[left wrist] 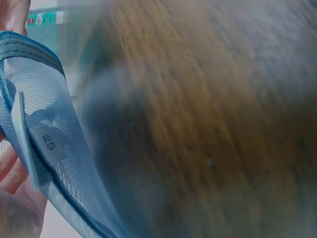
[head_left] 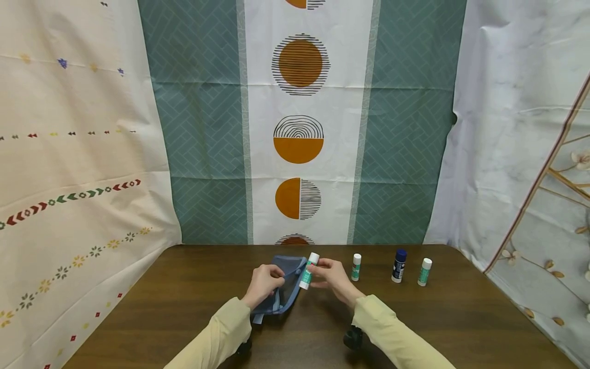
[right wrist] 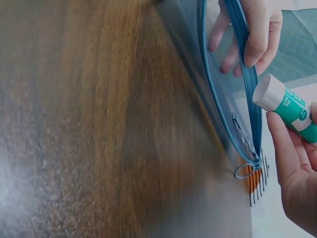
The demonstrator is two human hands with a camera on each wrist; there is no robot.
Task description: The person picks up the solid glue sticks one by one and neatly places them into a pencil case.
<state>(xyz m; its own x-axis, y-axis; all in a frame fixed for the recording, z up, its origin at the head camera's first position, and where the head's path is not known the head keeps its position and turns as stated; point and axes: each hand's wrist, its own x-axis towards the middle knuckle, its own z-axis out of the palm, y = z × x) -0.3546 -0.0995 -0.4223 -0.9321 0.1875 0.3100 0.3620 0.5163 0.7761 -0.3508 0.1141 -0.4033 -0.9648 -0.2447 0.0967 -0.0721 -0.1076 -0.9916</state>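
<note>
A blue mesh zipper pouch (head_left: 291,289) is held up off the table's middle by my left hand (head_left: 264,283), whose thumb and fingers pinch one side of its rim. Its mouth gapes in the right wrist view, where the zipper edge (right wrist: 251,84) runs between thumb and fingers. My right hand (head_left: 335,279) grips a green-and-white glue stick (head_left: 307,275), tilted, right beside the pouch mouth. The stick's white end (right wrist: 269,92) points toward the opening. The mesh side (left wrist: 54,114) fills the left of the left wrist view, with "25" printed on it.
Right of my right hand stand a green glue stick with a white cap (head_left: 356,267), a dark blue capped stick (head_left: 399,266) and another green glue stick (head_left: 424,272). They are upright on the brown wooden table (head_left: 184,292). Patterned cloths (head_left: 203,128) hang behind and at both sides.
</note>
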